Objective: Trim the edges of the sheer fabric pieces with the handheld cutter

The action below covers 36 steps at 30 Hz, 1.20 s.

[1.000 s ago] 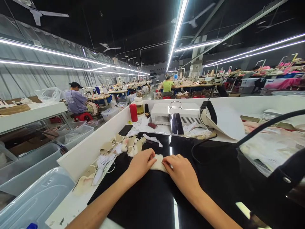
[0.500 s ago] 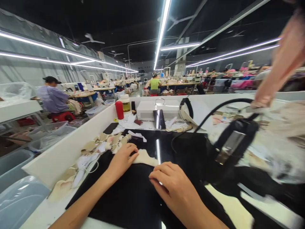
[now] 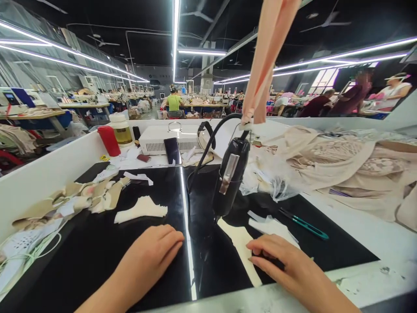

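Note:
My left hand (image 3: 156, 245) lies over the black glossy work surface (image 3: 87, 269), fingers stretched out, holding nothing. Up and to its left is one cream fabric piece (image 3: 141, 209). On the right, my right hand (image 3: 283, 258) is at the edge of a second cream fabric piece (image 3: 239, 243), thumb and forefinger apart; its other fingers are partly hidden. Whether the fingertips touch that piece I cannot tell. A black corded tool (image 3: 229, 176) hangs between and beyond my hands, tied to a pink fabric strip (image 3: 265, 56). White strips (image 3: 275, 228) lie past my right hand.
Teal thread snips (image 3: 309, 227) lie at the right. Beige garments (image 3: 355, 161) are heaped behind them. Scraps (image 3: 97, 193) line the left side. A white box (image 3: 153, 141), a phone (image 3: 172, 151), a red container (image 3: 109, 140) and a jar (image 3: 121, 130) stand at the back.
The view has swung right. My left hand has come away from the first cream piece. My right hand has moved right, to the second piece. The hanging tool looks steadier now.

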### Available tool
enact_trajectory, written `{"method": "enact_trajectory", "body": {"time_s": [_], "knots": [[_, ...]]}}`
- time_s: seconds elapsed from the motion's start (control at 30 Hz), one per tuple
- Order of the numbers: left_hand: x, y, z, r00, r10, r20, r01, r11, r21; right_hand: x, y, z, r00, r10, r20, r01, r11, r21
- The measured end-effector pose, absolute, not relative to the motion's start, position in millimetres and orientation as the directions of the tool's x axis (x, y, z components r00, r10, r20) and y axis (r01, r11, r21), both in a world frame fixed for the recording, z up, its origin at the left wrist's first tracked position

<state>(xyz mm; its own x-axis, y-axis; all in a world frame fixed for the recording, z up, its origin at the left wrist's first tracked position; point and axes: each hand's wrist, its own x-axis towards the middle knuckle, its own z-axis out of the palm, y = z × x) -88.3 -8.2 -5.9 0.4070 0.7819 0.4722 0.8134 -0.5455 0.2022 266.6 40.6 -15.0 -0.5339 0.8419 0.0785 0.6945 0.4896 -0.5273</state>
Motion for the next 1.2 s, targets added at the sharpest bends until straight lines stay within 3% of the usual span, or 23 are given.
{"method": "enact_trajectory", "body": {"time_s": [0.23,0.6,0.8,0.9,1.07,1.2], "knots": [[-19,-11,-16,0.584,0.689,0.429,0.684,-0.703,0.197,253,30,-27,-0.577,0.797,0.175,0.652,0.579,-0.489],[15,-1,-29,0.616,0.689,0.383,0.708,-0.697,0.115,251,33,-26,-0.487,0.863,0.133,0.587,0.437,-0.682],[22,1,-36,0.632,0.682,0.368,0.73,-0.684,0.013,250,35,-21,-0.468,0.877,0.104,0.551,0.382,-0.742],[22,1,-36,0.624,0.698,0.351,0.742,-0.67,0.013,251,39,-16,-0.414,0.901,0.131,0.527,0.354,-0.773],[23,0,-36,0.605,0.708,0.364,0.748,-0.663,0.046,248,53,-7,-0.237,0.97,0.05,0.392,0.142,-0.909],[23,2,-36,0.602,0.723,0.339,0.741,-0.664,0.1,239,64,4,-0.118,0.982,0.149,0.283,0.178,-0.942]]}}
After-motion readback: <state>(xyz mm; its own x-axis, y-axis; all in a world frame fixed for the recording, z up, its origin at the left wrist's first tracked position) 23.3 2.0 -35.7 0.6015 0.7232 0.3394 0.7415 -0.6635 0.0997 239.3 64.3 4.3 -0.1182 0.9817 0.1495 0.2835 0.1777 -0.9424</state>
